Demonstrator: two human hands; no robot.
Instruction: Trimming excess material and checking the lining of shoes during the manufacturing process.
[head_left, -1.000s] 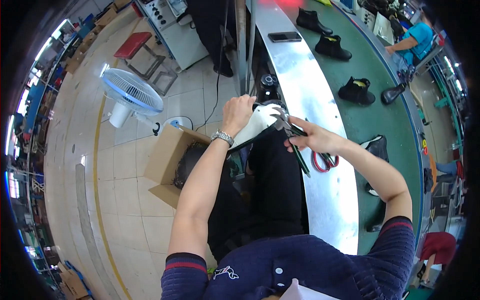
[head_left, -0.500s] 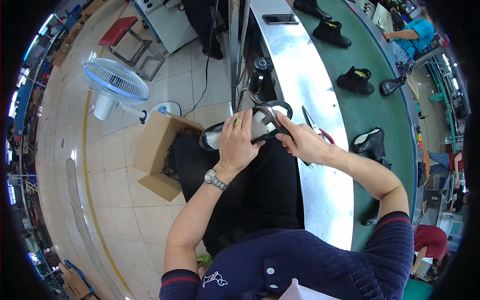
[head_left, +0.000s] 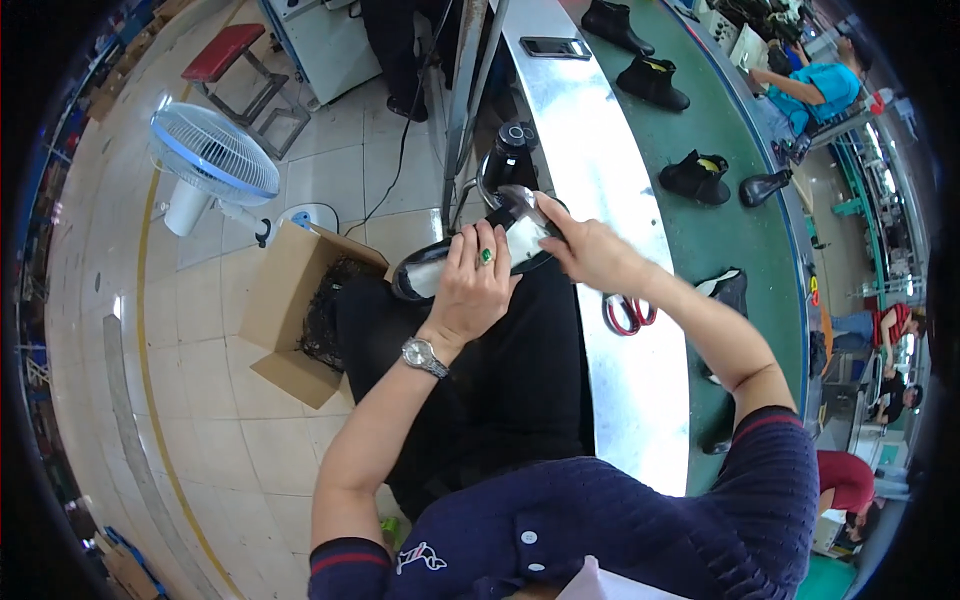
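Observation:
Across my lap lies a black shoe (head_left: 424,280), its pale underside facing up. My left hand (head_left: 472,288) presses over its middle and grips it, with a green-stoned ring on one finger and a watch on the wrist. My right hand (head_left: 590,250), slightly blurred, is closed round a metal tool (head_left: 519,198) that looks like pincers. The tool's curved head touches or hovers over the shoe's far right end; its handles are hidden in my fist. Close by my right forearm, red-handled scissors (head_left: 622,318) rest on the metal bench (head_left: 640,400).
Several black boots (head_left: 694,178) stand on the green belt (head_left: 640,140) to the right. A phone (head_left: 555,47) lies at the bench's far end, near a black bottle (head_left: 511,150). To my left are an open carton (head_left: 283,290) and a fan (head_left: 213,150). Other people sit at far right.
My right hand has rolled over and lifted the tool, turning its head up and away at the shoe's far end. The scissors' handles now show fully. The whole view has shifted slightly.

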